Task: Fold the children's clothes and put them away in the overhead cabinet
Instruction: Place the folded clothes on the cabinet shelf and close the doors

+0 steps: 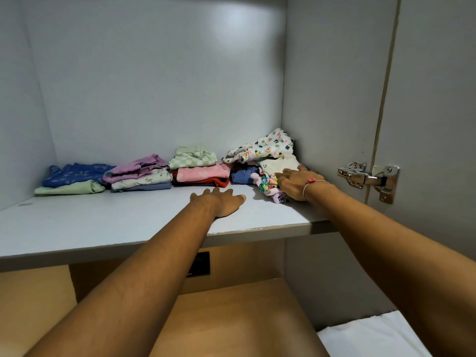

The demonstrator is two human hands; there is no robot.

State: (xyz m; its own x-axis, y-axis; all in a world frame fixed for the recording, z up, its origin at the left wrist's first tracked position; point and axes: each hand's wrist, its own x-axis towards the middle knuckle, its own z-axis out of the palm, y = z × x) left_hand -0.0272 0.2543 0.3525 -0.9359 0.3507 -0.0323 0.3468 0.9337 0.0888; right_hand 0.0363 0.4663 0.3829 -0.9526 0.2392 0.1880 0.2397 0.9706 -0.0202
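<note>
Folded children's clothes line the back of the grey cabinet shelf (103,222): a blue and green stack (74,177), a purple and floral stack (140,172), a green-checked, pink and red stack (199,167), and a looser heap topped by a clover-print white garment (260,148) in the right corner. My right hand (296,182) lies on a colourful small bundle (269,185) at the front of that heap, fingers pressed on the cloth. My left hand (221,202) rests flat on the bare shelf, fingers apart, holding nothing.
The cabinet's right wall (329,99) stands close to my right hand, with a metal door hinge (368,177) and the open door beyond. Below the shelf are a tan headboard surface (231,318), a dark wall socket (199,264) and white bedding (371,336).
</note>
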